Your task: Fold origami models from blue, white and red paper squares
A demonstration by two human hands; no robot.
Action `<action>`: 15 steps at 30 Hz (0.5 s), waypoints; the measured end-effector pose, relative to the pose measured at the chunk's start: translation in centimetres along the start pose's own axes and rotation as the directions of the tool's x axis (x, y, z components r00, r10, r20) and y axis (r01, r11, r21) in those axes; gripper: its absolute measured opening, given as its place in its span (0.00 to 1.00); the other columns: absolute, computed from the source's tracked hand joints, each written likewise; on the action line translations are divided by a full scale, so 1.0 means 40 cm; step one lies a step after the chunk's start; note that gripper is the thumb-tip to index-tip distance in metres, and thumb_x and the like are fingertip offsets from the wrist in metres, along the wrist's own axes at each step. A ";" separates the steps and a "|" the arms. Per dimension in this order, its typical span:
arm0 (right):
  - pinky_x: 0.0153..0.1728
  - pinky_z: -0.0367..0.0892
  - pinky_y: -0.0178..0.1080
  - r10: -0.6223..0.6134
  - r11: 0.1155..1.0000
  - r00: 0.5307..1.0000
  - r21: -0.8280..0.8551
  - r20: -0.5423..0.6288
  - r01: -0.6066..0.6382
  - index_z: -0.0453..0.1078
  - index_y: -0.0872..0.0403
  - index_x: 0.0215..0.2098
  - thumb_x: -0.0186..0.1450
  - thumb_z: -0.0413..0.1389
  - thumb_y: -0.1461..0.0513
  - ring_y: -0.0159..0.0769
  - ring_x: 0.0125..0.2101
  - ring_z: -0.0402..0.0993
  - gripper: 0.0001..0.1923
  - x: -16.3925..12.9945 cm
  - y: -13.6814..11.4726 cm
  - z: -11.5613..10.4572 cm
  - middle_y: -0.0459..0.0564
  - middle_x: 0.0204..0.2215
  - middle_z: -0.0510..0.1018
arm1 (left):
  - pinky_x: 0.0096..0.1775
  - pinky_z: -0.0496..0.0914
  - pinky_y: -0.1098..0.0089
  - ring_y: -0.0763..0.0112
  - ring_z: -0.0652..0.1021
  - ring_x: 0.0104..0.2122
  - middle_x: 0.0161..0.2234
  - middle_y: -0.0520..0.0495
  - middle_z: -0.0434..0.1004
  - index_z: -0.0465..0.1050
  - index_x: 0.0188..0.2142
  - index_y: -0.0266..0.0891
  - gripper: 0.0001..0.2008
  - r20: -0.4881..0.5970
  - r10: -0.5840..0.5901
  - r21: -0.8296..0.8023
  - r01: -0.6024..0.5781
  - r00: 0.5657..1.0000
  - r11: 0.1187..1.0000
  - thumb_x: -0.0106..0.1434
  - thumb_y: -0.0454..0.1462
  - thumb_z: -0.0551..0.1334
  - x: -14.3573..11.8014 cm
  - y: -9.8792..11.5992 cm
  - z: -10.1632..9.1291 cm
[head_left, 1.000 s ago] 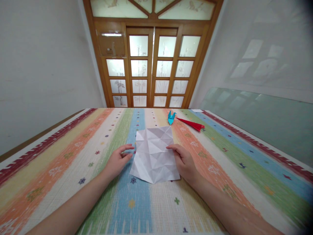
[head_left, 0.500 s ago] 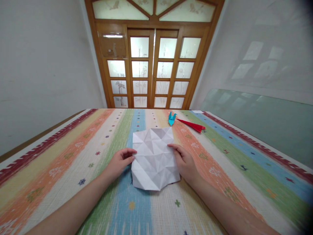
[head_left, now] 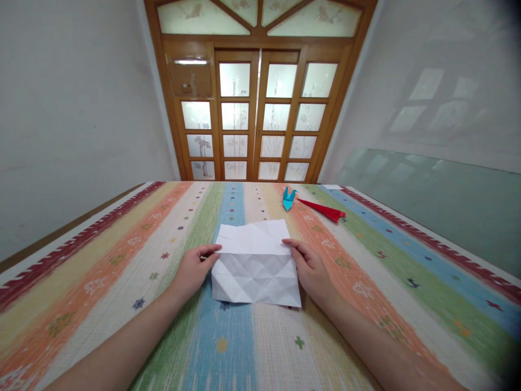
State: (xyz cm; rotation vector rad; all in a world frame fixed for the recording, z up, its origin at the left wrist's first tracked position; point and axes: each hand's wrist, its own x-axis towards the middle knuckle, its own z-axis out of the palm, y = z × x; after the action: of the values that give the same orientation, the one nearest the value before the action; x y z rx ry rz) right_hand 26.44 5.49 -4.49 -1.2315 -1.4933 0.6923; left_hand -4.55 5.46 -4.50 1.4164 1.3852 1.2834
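Observation:
A white sheet of paper (head_left: 256,274), covered in crossing crease lines, is held just in front of me at the middle of the table. It bends along a horizontal crease, with the brighter far part tilted differently from the creased near part. My left hand (head_left: 197,266) pinches its left edge at that crease between thumb and fingers. At the right edge, my right hand (head_left: 307,263) grips the paper at about the same height, its thumb mostly hidden.
Beyond the paper lies a blue folded-paper figure (head_left: 288,199). Beside it to the right is a long, pointed red folded-paper piece (head_left: 323,210). A striped cloth (head_left: 171,217) covers the table, which reaches toward wooden glass-paned doors (head_left: 252,108).
The paper has bent along its middle crease; its far part has flattened and brightened, and its near edge looks straighter. Both hands keep their hold at the sides.

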 end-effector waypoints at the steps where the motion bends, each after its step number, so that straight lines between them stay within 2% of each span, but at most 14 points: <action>1: 0.41 0.68 0.42 -0.005 1.000 1.000 -0.009 0.020 0.005 0.75 0.50 0.50 0.70 0.51 0.52 0.43 0.39 0.74 0.18 -0.002 -0.003 -0.001 0.51 0.41 0.80 | 0.37 0.71 0.66 0.60 0.79 0.32 0.38 0.40 0.84 0.83 0.43 0.37 0.16 -0.015 0.024 0.052 -0.023 1.000 0.998 0.55 0.41 0.70 -0.002 0.003 -0.002; 4: 0.30 0.67 0.39 -0.030 0.997 0.991 -0.060 0.127 0.038 0.71 0.50 0.57 0.68 0.55 0.51 0.39 0.30 0.71 0.22 -0.008 -0.011 -0.003 0.50 0.36 0.78 | 0.37 0.71 0.65 0.60 0.78 0.31 0.37 0.42 0.84 0.84 0.41 0.39 0.13 -0.048 0.100 0.170 -0.090 0.994 0.981 0.58 0.42 0.68 -0.007 0.009 -0.008; 8: 0.29 0.68 0.40 -0.041 0.982 0.980 -0.172 0.194 0.075 0.69 0.47 0.60 0.64 0.61 0.54 0.36 0.25 0.71 0.26 -0.013 -0.012 -0.003 0.49 0.37 0.78 | 0.39 0.70 0.66 0.59 0.78 0.35 0.38 0.43 0.83 0.84 0.38 0.42 0.09 -0.060 0.194 0.214 -0.177 0.979 0.961 0.60 0.41 0.67 -0.011 0.021 -0.013; 12: 0.30 0.69 0.40 -0.045 0.985 0.985 -0.157 0.165 0.071 0.72 0.48 0.50 0.67 0.58 0.54 0.38 0.26 0.74 0.15 -0.010 -0.012 -0.003 0.50 0.37 0.79 | 0.38 0.69 0.67 0.59 0.77 0.38 0.38 0.44 0.79 0.83 0.36 0.44 0.09 -0.049 0.328 0.294 -0.300 0.943 0.908 0.63 0.41 0.64 -0.018 0.043 -0.015; 15: 0.30 0.67 0.41 -0.107 0.971 0.983 -0.200 0.147 0.135 0.74 0.49 0.39 0.68 0.57 0.54 0.40 0.28 0.73 0.08 -0.004 -0.023 -0.009 0.49 0.32 0.78 | 0.46 0.68 0.64 0.57 0.75 0.43 0.40 0.44 0.76 0.82 0.36 0.44 0.08 -0.074 0.444 0.367 -0.390 0.893 0.845 0.64 0.40 0.64 -0.027 0.062 -0.015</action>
State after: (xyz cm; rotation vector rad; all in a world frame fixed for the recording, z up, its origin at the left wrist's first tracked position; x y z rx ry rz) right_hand 26.45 4.99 -3.60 -1.2571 -1.7752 0.5570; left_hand -4.49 4.02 -2.12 1.9808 1.5109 1.5027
